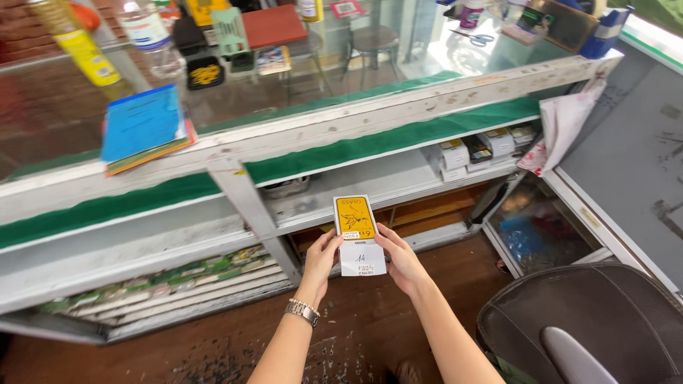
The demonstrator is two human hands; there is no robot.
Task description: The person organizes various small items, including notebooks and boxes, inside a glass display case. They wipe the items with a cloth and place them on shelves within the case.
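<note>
Both hands hold a small orange-and-white box up at the centre of the frame.

At upper left a blue booklet (142, 124) lies on the glass surface (341, 78). At centre, the left hand (320, 259), a metal watch (302, 311) on its wrist, has its grip clamped on the box (358, 235) at its lower left edge; the right hand (402, 259) is clamped on its lower right edge. A dark chair (583, 320) fills the lower right.

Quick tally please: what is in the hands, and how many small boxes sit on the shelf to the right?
Yellow-and-white card, held by left hand and right hand: 1
Small boxes on shelf, first: 4
Total: 5
</note>
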